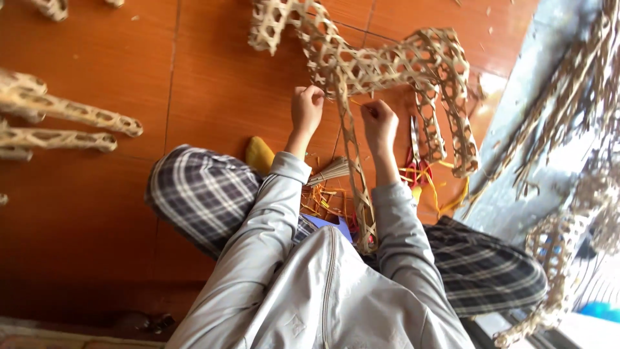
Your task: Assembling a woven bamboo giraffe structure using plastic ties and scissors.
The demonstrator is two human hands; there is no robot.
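Note:
A woven bamboo lattice figure point(381, 64) with open hexagonal holes stands on the orange tiled floor in front of me. One long woven leg point(356, 174) runs down between my forearms toward my lap. My left hand point(306, 108) pinches a thin strip at the figure's underside. My right hand point(379, 123) is closed on a thin strip just beside that leg. Both arms are in grey sleeves, and my checked trouser legs are spread to either side.
Loose yellow and red strips point(426, 181) and a small bundle of bamboo slivers point(329, 171) lie on the floor by my knees. More woven bamboo limbs point(64, 113) lie at the left. Other woven pieces point(555, 252) stand at the right by a grey wall.

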